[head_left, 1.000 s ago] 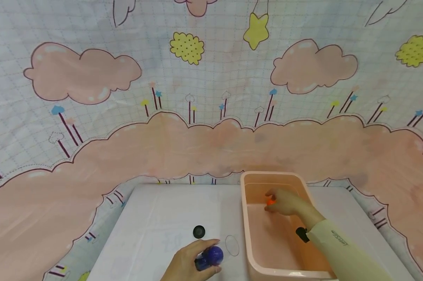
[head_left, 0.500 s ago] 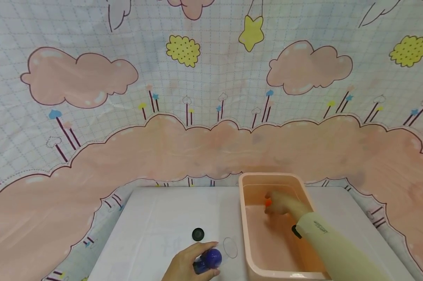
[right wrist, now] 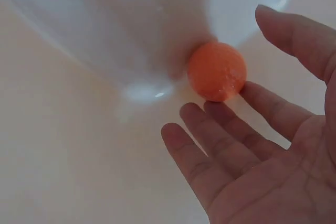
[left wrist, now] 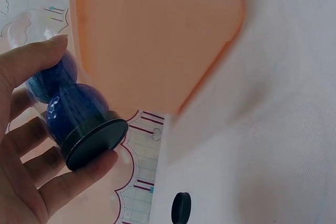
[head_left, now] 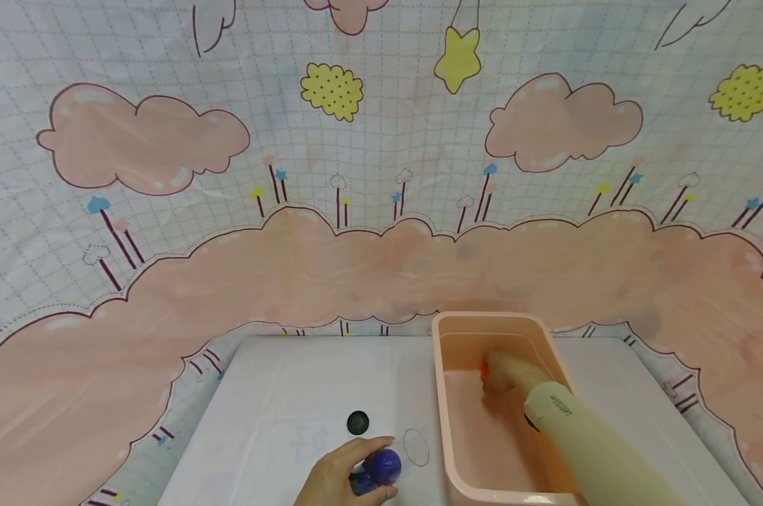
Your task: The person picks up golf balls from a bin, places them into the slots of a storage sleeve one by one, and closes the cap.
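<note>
My left hand [head_left: 343, 474] holds a dark blue, rounded object [left wrist: 79, 108] over the table. In the left wrist view it has two bulging blue parts, a clear bulge at one end and a flat black base; thumb and fingers curl round it. My right hand [head_left: 504, 372] reaches down inside the peach-coloured bin [head_left: 440, 422]. An orange ball [right wrist: 217, 72] lies in the bin against its wall. In the right wrist view my fingertips touch the ball's near side, while the thumb stands apart from it. A round black cap [head_left: 358, 422] lies on the table.
The bin stands at the right of the white table [head_left: 280, 393], its high walls around my right forearm. A thin oval ring or outline [head_left: 416, 448] shows on the table between my left hand and the bin. Patterned cloth [head_left: 368, 274] hangs behind.
My right hand has reached slightly further down and towards the ball in the bin, its fingers now less visible from above. The left hand keeps hold of the blue object, nearly still.
</note>
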